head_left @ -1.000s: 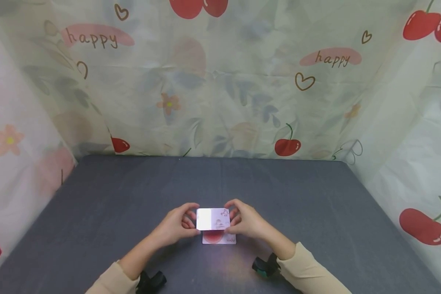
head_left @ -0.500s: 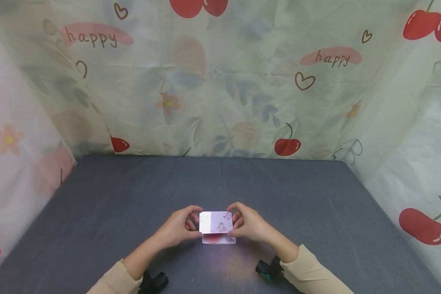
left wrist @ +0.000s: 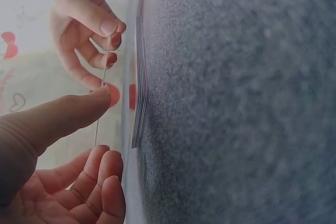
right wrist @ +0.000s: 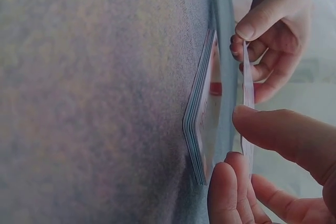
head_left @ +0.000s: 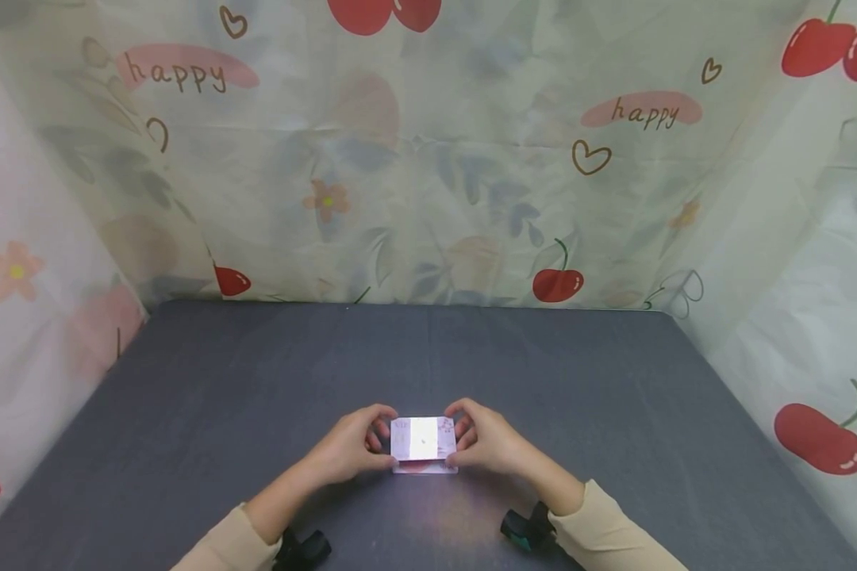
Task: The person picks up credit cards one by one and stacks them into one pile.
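A thin pale pink-white card (head_left: 424, 438) hangs just above a small stack of cards (head_left: 425, 469) on the table. My left hand (head_left: 351, 444) pinches the card's left end between thumb and fingers. At the other end, my right hand (head_left: 491, 442) holds it the same way. In the left wrist view the card (left wrist: 106, 64) appears edge-on, apart from the stack (left wrist: 140, 87). The right wrist view also shows a gap between the held card (right wrist: 248, 85) and the stack (right wrist: 195, 114). From the head view, only the stack's near strip shows, with some red print.
The dark grey cloth-covered table (head_left: 428, 349) extends around both hands. A printed curtain (head_left: 428, 159) with cherries and hearts rises behind the table and along its sides. Black wrist devices (head_left: 528, 527) sit by both sleeves.
Both hands have moved the card slightly right and nearer the person. It now covers more of the stack in the head view. The grip looks the same.
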`<state>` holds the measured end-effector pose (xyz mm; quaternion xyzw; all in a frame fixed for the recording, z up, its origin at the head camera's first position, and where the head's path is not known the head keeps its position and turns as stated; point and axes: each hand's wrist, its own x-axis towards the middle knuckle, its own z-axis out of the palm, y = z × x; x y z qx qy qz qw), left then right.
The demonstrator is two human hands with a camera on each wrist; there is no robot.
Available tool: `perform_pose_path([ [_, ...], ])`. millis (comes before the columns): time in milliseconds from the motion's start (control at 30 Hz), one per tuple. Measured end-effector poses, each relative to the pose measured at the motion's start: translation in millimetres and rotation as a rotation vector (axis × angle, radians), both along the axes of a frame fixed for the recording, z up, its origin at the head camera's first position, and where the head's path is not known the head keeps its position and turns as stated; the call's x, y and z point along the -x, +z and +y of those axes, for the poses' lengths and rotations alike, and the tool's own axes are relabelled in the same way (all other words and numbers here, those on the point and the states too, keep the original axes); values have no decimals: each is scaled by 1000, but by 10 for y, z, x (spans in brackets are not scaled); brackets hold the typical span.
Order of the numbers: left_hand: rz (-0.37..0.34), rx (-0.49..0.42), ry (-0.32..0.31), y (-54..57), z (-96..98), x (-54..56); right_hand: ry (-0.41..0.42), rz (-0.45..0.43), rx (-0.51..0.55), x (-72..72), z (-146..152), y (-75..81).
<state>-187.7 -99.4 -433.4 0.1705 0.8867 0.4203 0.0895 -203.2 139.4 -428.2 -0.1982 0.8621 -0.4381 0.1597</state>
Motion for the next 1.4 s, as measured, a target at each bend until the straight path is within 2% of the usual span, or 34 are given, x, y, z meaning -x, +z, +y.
perform_pose_path([
  [333,30,8,-20,-25,19,-8,4,4,13,-24,24,-30],
  [600,50,32,-11,-39,34,-19,3,19,-5,-40,24,-47],
  [967,18,64,1,-41,55,-32,11,41,-49,-50,36,-56],
  [1400,12,69,-28,-77,55,-9,11,92,-101,-55,29,-71],
])
